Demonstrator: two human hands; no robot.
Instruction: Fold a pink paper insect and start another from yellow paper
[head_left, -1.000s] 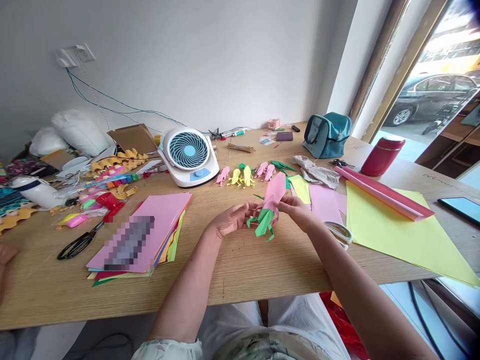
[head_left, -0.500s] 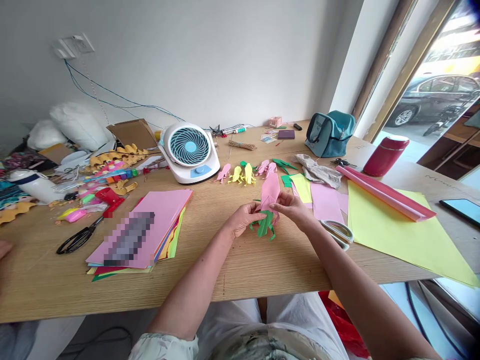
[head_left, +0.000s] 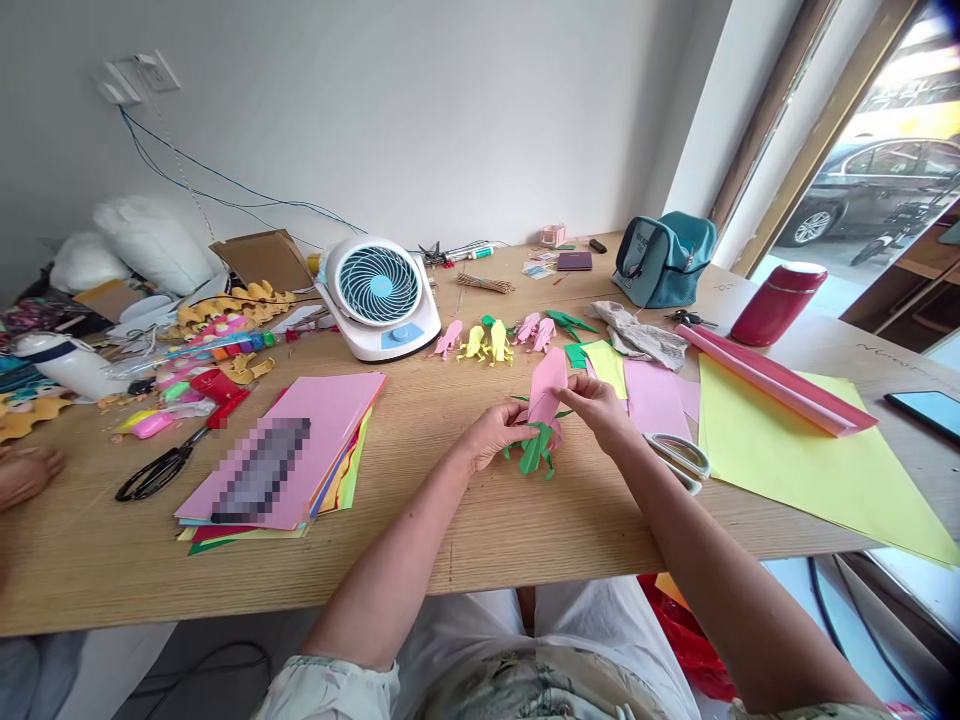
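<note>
A long pink folded paper piece (head_left: 547, 378) stands up between both hands, pointed at the top. My left hand (head_left: 495, 437) is closed on its lower end. Thumb and fingers of my right hand (head_left: 602, 408) pinch its right edge. Right below, a green origami figure (head_left: 532, 455) with thin legs lies on the table, partly covered by the left fingertips; a bit of pink shows behind it. Past the hands stand several small origami figures: a pink one (head_left: 448, 340), yellow ones (head_left: 499, 342) and a green one (head_left: 571, 323).
To the left lie a stack of coloured paper (head_left: 337, 420) and black-handled scissors (head_left: 161, 470). White-handled scissors (head_left: 679, 458), yellow sheets (head_left: 810, 470) and a red thermos (head_left: 780, 305) are at right. A fan (head_left: 379, 300) stands behind. Another person's hand (head_left: 30, 475) rests at the far left.
My right hand has moved slightly up and right along the pink paper, which now leans more to the right. The other person's hand has come further into view at left.
</note>
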